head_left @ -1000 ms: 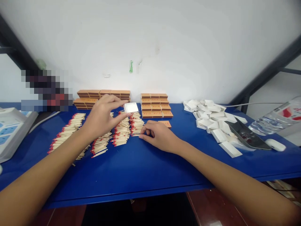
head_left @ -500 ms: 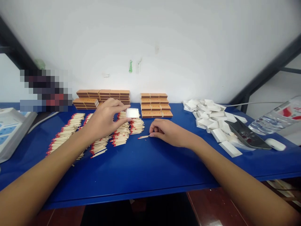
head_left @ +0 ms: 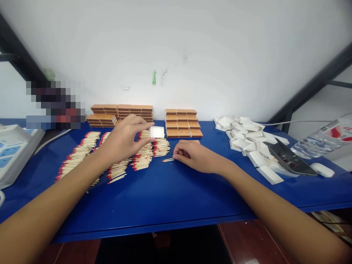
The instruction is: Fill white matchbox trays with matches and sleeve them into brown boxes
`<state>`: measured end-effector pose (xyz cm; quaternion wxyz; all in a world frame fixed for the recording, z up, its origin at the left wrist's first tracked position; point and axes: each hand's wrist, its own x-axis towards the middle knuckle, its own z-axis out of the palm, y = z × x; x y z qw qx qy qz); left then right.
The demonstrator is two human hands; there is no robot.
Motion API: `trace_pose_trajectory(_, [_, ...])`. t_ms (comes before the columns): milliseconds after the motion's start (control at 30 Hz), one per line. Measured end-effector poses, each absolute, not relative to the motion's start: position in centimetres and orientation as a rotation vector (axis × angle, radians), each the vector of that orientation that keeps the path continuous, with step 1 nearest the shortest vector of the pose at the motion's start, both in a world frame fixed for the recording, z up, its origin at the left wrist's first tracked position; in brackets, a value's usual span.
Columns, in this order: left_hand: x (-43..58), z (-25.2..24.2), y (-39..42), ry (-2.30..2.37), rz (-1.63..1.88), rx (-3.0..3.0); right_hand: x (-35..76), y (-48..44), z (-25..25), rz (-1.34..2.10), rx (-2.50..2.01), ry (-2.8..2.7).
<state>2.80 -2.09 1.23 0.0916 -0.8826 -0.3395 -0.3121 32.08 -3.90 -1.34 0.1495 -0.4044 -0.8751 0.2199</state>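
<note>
Between thumb and fingers, my left hand (head_left: 128, 135) holds a small white matchbox tray (head_left: 157, 132) just above the rows of matches. Its hollow side faces me and looks bare. My right hand (head_left: 188, 156) is closed near the table surface, its fingertips pinching the plain end of a match (head_left: 167, 160) whose red head points left. How many sticks are in the pinch is hard to tell. Several rows of red-headed matches (head_left: 143, 156) lie beneath and left of my left hand, partly hidden by that arm. An orange matchbox (head_left: 195, 141) shows partly behind my right hand.
Stacked orange matchboxes (head_left: 183, 124) stand against the wall, with another stack (head_left: 134, 110) farther left. At the right lie a heap of white trays (head_left: 257, 158), a dark phone-like slab (head_left: 288, 157), a white mouse (head_left: 321, 169) and a water bottle (head_left: 324, 135). A power strip (head_left: 16, 150) is at left.
My right hand has shifted slightly left along the table with its pinch kept. The matchbox behind it has come into view. My left hand keeps its hold on the tray.
</note>
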Motion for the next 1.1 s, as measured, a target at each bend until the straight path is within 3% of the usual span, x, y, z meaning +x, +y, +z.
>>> trace_pose_trajectory(467, [2.7, 1.2, -2.2, -1.091, -0.834, -2.744, 31.8, -3.9, -1.4, 0.685, -1.114, -2.506])
trace_pose_trajectory(767, [3.9, 1.0, -3.1, -1.073, -0.945, -2.871, 31.6, -4.0, -0.7, 0.408, -1.025, -2.192])
trace_pose_trajectory(1100, [5.2, 0.8, -4.0, -0.986, -1.041, -2.939, 31.1, -4.5, -1.5, 0.320, -0.924, -2.246])
